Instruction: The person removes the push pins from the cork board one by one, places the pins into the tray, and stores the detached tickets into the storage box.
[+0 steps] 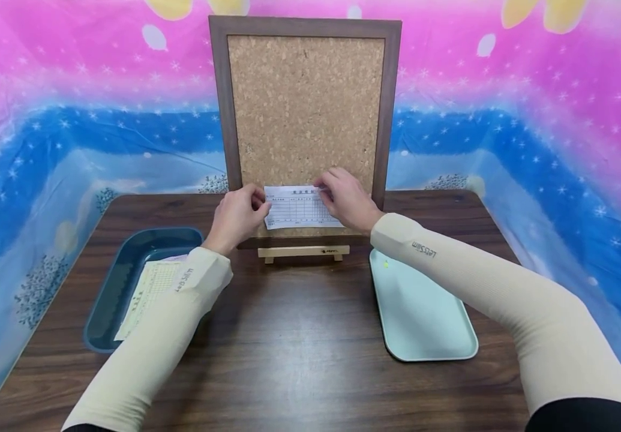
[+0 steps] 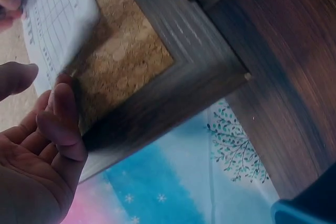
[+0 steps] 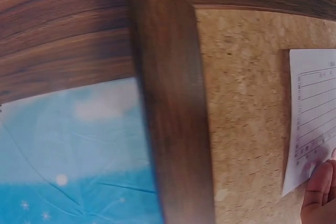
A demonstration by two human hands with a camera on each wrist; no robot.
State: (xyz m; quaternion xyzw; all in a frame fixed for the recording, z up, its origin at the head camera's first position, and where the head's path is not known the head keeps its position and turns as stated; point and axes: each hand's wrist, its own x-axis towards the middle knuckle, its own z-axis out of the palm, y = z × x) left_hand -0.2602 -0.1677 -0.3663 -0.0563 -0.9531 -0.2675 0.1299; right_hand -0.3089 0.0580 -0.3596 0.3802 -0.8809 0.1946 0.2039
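Observation:
A white printed receipt slip point(image 1: 294, 207) lies against the lower part of the corkboard point(image 1: 305, 102). My left hand point(image 1: 237, 216) is at the slip's left edge, thumb and curled fingers close around it. In the left wrist view, one corner of the slip stands off the cork near the left fingers point(image 2: 63, 108). My right hand point(image 1: 348, 198) holds the slip near its upper right part, fingers bent. A small pinkish bit shows at the right fingertips point(image 3: 320, 179); what it is cannot be made out.
The brown-framed board leans on a small wooden easel point(image 1: 303, 251). At left, a dark blue tray point(image 1: 96, 318) holds more printed slips point(image 1: 150, 285). At right, a pale green tray point(image 1: 429, 318) has a tiny yellow-green item point(image 1: 386, 264). A patterned cloth point(image 1: 45, 150) surrounds the wooden table point(image 1: 288, 348).

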